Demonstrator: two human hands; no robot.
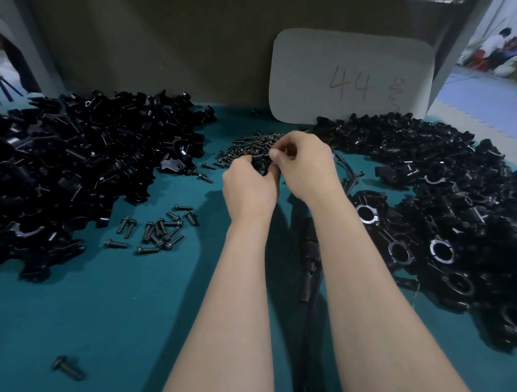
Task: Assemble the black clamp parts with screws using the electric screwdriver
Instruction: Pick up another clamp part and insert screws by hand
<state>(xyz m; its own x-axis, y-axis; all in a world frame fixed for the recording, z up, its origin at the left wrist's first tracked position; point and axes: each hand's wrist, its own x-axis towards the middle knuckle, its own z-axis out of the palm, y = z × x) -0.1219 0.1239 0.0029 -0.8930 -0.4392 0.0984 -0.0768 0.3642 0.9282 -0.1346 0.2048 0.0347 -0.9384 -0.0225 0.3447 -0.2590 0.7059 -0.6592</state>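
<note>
- Dead centre, the left hand (246, 184) grips one clamp part (259, 161), and the right hand (305, 165) pinches its top (whether a screw is there is too small to tell).
- Likely well along: the assembled clamps (452, 220) at 3 o'clock and the loose parts (67, 165) at 9 are both uncountable heaps.
- One electric screwdriver (309, 253) lies idle at 5, with roughly twenty bolts (158, 229) at 8.

Left hand (247, 184), right hand (305, 165) (pinching clamp part (259, 158))
</note>
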